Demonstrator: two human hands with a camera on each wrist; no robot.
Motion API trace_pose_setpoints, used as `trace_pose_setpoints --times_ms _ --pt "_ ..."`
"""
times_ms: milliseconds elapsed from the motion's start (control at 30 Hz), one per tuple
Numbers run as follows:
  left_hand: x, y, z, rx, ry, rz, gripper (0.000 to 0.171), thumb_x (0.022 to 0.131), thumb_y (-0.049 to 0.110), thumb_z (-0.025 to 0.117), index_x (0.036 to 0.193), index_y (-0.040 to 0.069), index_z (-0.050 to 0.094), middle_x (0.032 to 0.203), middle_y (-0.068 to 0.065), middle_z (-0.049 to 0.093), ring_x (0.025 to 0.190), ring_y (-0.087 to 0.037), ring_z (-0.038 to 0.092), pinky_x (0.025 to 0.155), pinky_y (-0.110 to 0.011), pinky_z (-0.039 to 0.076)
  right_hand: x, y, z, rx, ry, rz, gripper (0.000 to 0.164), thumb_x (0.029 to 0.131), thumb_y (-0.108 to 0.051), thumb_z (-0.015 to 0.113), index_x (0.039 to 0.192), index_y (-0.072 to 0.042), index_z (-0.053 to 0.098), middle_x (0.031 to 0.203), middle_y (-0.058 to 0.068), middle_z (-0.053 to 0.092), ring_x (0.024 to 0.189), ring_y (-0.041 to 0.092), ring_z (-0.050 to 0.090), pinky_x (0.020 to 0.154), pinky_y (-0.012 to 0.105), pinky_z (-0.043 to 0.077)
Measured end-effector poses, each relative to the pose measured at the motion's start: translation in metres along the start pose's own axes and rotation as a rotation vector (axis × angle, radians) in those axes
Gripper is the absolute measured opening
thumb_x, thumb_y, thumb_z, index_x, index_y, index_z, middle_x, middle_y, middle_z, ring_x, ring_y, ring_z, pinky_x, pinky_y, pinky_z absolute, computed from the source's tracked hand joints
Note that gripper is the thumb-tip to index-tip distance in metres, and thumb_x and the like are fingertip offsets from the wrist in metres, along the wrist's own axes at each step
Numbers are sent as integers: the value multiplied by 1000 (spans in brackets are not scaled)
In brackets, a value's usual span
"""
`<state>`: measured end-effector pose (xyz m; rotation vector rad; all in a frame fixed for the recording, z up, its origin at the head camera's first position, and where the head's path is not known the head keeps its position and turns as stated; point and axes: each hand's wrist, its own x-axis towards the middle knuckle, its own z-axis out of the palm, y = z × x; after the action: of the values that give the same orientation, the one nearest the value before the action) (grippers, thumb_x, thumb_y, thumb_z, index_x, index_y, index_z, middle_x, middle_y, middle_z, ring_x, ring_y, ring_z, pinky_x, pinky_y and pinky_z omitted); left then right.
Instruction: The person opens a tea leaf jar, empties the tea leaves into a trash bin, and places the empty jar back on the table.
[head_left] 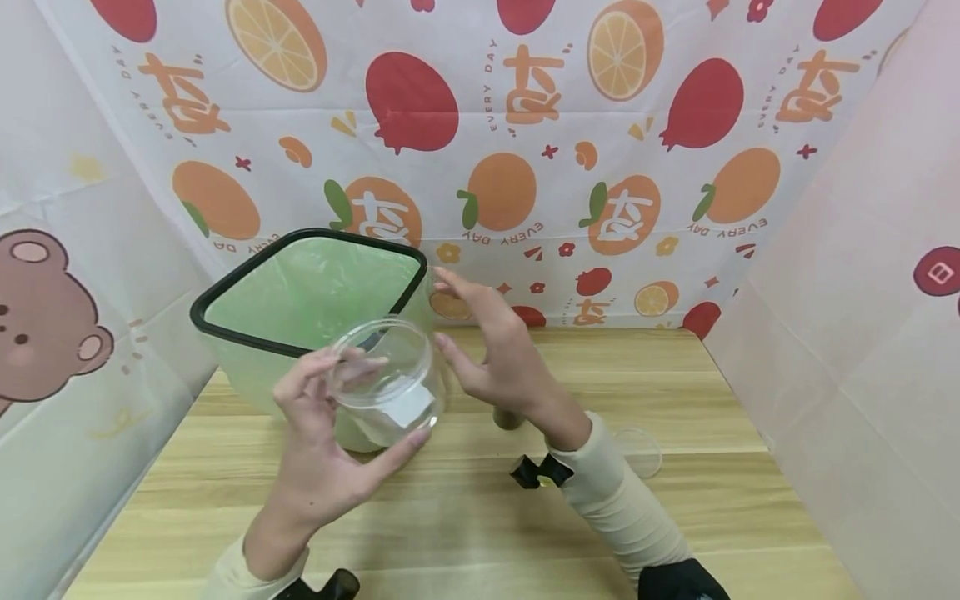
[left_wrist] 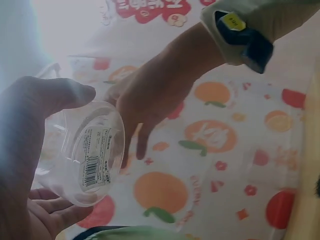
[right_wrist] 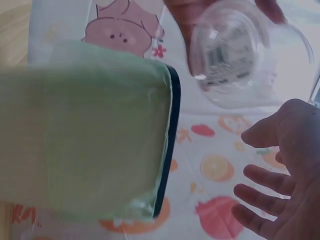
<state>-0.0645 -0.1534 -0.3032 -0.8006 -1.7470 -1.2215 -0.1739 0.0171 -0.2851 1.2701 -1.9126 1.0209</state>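
My left hand (head_left: 322, 467) grips a clear round plastic tub (head_left: 390, 392) between thumb and fingers, tilted, in front of the bin's near corner. A white label (left_wrist: 96, 156) with a barcode shows on the tub's base in the left wrist view. My right hand (head_left: 498, 354) is just right of the tub, fingers loosely extended and holding nothing; in the right wrist view a gap shows between its fingers (right_wrist: 262, 192) and the tub. Behind the tub stands a bin (head_left: 258, 340) with a pale green liner and a black rim.
A clear round lid (head_left: 639, 452) lies on the wooden table (head_left: 480, 533) beyond my right forearm. A small dark brownish object (head_left: 507, 418), partly hidden, sits under my right wrist. Fruit-printed cloth (head_left: 562, 125) hangs at the back, with pale cloth along both sides.
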Motion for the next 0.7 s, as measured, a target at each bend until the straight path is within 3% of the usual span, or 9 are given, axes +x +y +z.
trace_pose_setpoints --times_ms 233,467,567,700 --pt "-16 2 28 38 -175 -113 92 50 10 86 112 -11 21 115 -24 40 105 -22 54 97 -22 42 -25 18 -21 -37 4 118 68 81 -16 62 140 -18 29 133 0 48 123 18 45 102 29 38" --pt "-53 -24 59 48 -248 -170 90 53 25 87 112 -6 26 113 -13 44 106 -23 51 96 -30 44 -54 30 -41 -85 -2 199 71 79 -14 64 141 -17 29 141 -1 39 131 17 37 109 35 33" --pt "-69 -35 70 75 -285 -208 89 56 32 84 114 -4 27 113 -8 44 106 -20 51 91 -31 45 -65 35 -49 -118 -10 236 71 80 -15 64 141 -18 29 143 -2 37 132 15 35 109 37 32" --pt "-82 -44 83 101 -310 -210 88 58 36 83 115 -3 28 112 -9 47 104 -20 51 80 -33 46 -79 39 -58 -146 -21 288 72 80 -16 65 141 -20 27 143 -2 36 132 15 34 109 39 32"
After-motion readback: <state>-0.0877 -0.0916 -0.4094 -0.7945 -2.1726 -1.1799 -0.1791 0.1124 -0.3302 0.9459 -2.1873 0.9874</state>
